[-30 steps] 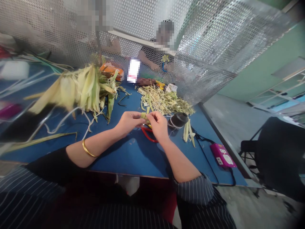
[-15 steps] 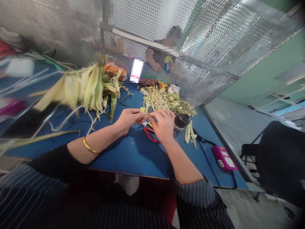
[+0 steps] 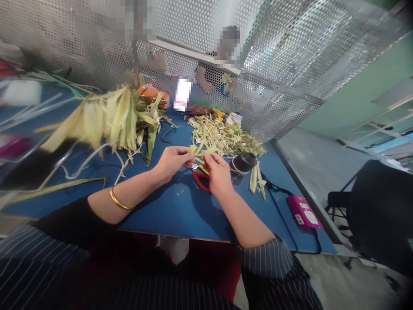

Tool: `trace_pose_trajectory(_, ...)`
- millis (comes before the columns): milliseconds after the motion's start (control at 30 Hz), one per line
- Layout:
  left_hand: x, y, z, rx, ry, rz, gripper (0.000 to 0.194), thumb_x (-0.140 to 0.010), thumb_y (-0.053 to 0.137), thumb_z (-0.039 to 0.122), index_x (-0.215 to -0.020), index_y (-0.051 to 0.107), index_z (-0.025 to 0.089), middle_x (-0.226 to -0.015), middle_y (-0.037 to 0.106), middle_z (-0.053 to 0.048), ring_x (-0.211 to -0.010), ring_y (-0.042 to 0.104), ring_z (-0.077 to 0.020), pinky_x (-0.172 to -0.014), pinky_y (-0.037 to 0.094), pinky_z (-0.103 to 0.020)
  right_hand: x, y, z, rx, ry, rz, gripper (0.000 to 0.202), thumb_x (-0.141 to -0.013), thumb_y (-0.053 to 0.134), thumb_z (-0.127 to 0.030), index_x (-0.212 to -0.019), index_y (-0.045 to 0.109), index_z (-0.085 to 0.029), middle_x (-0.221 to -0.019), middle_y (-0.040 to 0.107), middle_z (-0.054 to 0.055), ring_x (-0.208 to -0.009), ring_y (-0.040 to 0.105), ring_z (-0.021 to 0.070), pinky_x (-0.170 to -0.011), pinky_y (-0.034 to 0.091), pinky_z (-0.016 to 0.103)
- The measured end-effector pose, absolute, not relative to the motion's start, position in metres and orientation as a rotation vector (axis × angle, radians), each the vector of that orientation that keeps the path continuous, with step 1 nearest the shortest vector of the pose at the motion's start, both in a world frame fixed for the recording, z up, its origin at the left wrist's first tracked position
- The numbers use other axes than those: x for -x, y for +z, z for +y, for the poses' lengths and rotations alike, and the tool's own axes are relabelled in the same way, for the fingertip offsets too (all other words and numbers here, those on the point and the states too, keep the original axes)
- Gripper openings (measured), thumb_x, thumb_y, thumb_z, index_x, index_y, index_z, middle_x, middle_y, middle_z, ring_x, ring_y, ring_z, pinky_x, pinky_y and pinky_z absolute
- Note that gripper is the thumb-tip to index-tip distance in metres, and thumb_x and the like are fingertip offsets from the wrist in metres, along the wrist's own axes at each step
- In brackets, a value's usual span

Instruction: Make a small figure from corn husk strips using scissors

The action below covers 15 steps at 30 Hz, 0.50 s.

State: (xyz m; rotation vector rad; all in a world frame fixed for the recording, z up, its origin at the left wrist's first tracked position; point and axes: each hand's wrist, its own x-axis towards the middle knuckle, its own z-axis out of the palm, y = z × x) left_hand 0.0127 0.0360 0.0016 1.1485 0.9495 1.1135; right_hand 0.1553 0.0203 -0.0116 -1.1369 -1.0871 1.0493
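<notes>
Between my hands is a small piece of pale green husk strips (image 3: 200, 151). My left hand (image 3: 174, 163) pinches its left side with thumb and fingers. On its right side, my right hand (image 3: 219, 172) is closed on the same piece. Red and yellow handled scissors (image 3: 200, 181) lie on the blue table (image 3: 167, 206), partly hidden behind my right hand. A black thread spool (image 3: 244, 162) stands to the right of that hand. Beyond both hands spreads a heap of shredded husk (image 3: 222, 135).
A bundle of whole husks (image 3: 109, 118) lies at the left, near a white cord. A lit phone (image 3: 182, 94) leans at the back before a perforated screen (image 3: 277, 77). At the right are loose husk strips and a magenta pack (image 3: 304, 212). A person's arm shows behind the screen.
My right hand has lowered and its fingers have shifted, uncovering more of the husk piece, whose strips now spread to the right. More of the spool shows. The view has shifted slightly.
</notes>
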Motion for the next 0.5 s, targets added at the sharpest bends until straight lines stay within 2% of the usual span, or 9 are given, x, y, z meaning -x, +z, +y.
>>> trace_pose_trajectory(200, -0.014, 0.003, 0.033, -1.152, 1.068, 0.975, 0.026, -0.069, 0.07, 0.021, -0.092, 0.06, 0.014, -0.062, 0.065, -0.001, -0.052, 0.057, -0.0093, -0.058, 0.049, -0.025, -0.154, -0.003, 0.014, 1.083, 0.791, -1.254, 0.016, -0.074, 0.063, -0.035, -0.078, 0.065, -0.019, -0.075, 0.063, 0.0, -0.07, 0.056, 0.013, -0.069, 0.047, 0.027)
trace_pose_trajectory(367, -0.015, 0.003, 0.031, -1.185, 1.052, 0.976, 0.022, -0.069, 0.069, 0.017, -0.082, 0.051, 0.017, -0.057, 0.063, 0.001, -0.051, 0.058, -0.0089, -0.056, 0.048, -0.023, -0.158, 0.0, 0.012, 1.133, 0.687, -1.405, 0.015, -0.078, 0.058, -0.034, -0.078, 0.062, -0.019, -0.068, 0.057, -0.002, -0.063, 0.05, 0.0109, -0.062, 0.042, 0.023)
trace_pose_trajectory(500, -0.014, 0.001, 0.032, -1.127, 0.971, 0.987, 0.018, -0.069, 0.067, 0.015, -0.077, 0.051, 0.016, -0.058, 0.063, 0.0, -0.05, 0.057, -0.0078, -0.054, 0.047, -0.022, -0.161, -0.001, 0.014, 1.176, 0.729, -1.477, 0.019, -0.079, 0.056, -0.035, -0.069, 0.057, -0.018, -0.063, 0.052, -0.003, -0.059, 0.045, 0.0102, -0.058, 0.038, 0.023)
